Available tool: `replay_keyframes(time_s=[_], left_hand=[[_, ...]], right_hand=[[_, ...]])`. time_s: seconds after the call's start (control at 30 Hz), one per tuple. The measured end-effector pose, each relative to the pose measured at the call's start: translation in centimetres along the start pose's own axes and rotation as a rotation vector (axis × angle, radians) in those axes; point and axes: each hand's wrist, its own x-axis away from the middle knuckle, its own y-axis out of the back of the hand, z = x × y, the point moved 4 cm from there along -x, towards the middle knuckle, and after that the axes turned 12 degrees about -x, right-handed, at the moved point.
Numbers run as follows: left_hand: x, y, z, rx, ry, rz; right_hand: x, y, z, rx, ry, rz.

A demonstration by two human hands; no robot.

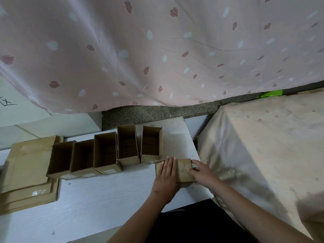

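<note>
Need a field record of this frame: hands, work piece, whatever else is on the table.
work piece: small cardboard box, near the table's right edge
left hand: flat, fingers straight, pressing on the box
right hand: fingers curled round the box's right end
row: five open boxes, upright, side by side
stock: flat cardboard stack, far left
surface: white table
backdrop: pink leaf-print curtain

Bare forearms and black clothing over the lap
</note>
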Motion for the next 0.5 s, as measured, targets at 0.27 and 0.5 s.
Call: replay_keyframes(time_s=[0.27,0.5], left_hand=[[-1.1,2.7,2.1,0.516,0.023,0.112],[-2.7,7.7,2.8,0.6,-0.1,0.212]], right_hand=[[0.3,2.8,2.2,0.237,0.111,0.133],[1.0,6.0,3.8,0.405,0.148,0.334]])
